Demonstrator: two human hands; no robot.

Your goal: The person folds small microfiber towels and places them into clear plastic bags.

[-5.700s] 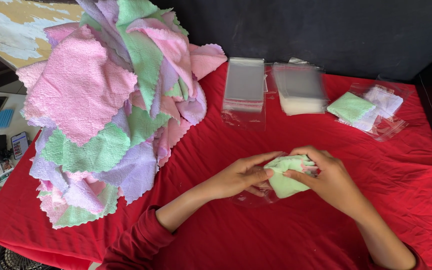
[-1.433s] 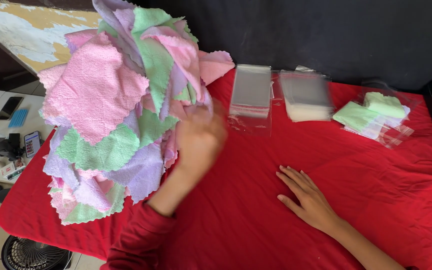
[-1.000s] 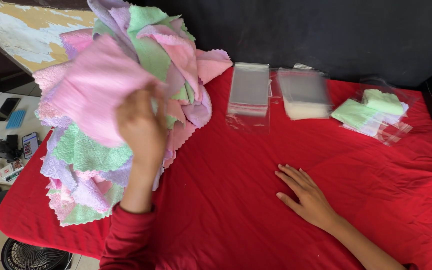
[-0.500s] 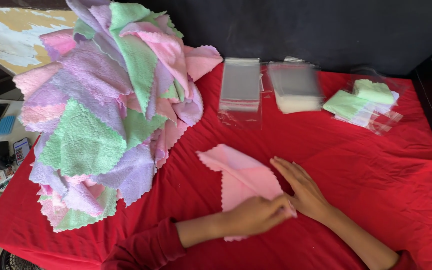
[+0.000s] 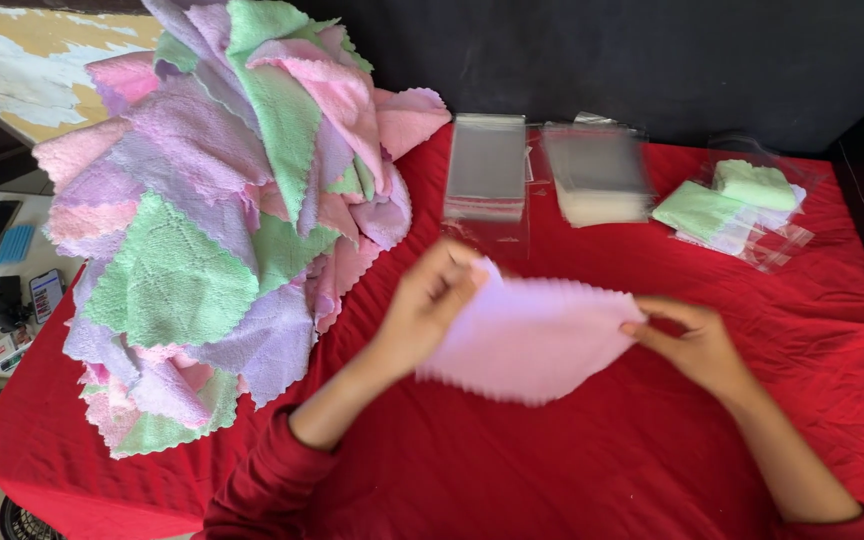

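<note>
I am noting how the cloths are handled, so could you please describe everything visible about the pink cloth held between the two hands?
The pale pink, fluffy microfibre-looking cloth with zigzag-cut edges is stretched out flat in the air above the red table cover. The left hand pinches its left corner and the right hand pinches its right edge. Its lower edge sags to a soft point. It looks clean and unfolded, and only the fingers touch it.

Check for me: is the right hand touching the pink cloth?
Touching. The head view shows the right hand pinching the pink cloth at its right edge, the left hand gripping the opposite side.
</note>
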